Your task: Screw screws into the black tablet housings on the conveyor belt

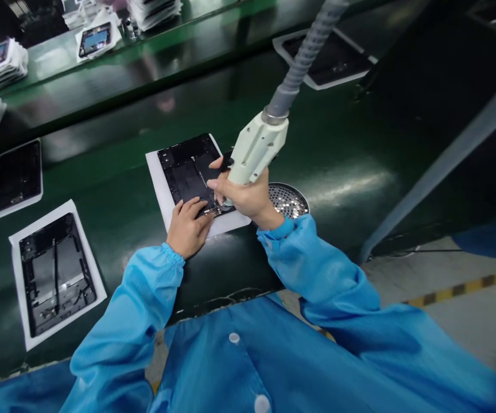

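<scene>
A black tablet housing (188, 172) lies on a white sheet (157, 175) in front of me on the green bench. My right hand (248, 198) is wrapped round a pale electric screwdriver (259, 146), whose grey ribbed hose runs up and away. The tool is tilted, its lower end over the housing's near right corner; the tip is hidden by my fingers. My left hand (190, 226) rests with fingers spread on the near edge of the housing. Partly behind my right wrist sits a round perforated dish (289, 201) holding small shiny pieces, perhaps screws.
More black housings on white sheets lie at left, one near (54, 275) and one farther (18, 175); another housing (329, 57) is at back right. A raised shelf (144, 66) along the back carries stacked sheets (11, 63) and devices. A grey bar (441, 166) slants at right.
</scene>
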### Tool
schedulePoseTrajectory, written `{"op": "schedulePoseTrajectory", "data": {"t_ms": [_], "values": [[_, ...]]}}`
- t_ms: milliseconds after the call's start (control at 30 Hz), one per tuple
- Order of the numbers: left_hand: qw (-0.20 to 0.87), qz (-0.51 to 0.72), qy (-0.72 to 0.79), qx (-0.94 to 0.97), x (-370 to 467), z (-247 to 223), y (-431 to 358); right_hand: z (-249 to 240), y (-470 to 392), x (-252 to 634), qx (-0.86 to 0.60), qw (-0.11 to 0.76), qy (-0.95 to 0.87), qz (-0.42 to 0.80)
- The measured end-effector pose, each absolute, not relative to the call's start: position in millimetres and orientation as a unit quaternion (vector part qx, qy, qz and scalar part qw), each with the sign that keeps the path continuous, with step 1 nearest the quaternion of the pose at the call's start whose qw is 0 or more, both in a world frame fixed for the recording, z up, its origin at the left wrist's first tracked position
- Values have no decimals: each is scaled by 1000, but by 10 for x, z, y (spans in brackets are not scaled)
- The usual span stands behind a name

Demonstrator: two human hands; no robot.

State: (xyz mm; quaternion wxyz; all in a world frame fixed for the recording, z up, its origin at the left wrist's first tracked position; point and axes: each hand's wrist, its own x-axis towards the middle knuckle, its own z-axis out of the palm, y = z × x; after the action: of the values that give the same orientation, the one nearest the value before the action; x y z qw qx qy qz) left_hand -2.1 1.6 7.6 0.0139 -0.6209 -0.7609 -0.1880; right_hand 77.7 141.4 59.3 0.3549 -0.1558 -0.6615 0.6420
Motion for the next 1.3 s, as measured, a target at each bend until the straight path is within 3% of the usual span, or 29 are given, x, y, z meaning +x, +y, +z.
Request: {"op": "schedulePoseTrajectory", "data": {"t_ms": [1000,1300], "values": [[16,-183,-753,-632,-40,115,14,398,1276,722,-135,354,-702,603],[30,-207,-759,-617,-81,55,-39,622,1628,919,-138,392,-680,604]]}}
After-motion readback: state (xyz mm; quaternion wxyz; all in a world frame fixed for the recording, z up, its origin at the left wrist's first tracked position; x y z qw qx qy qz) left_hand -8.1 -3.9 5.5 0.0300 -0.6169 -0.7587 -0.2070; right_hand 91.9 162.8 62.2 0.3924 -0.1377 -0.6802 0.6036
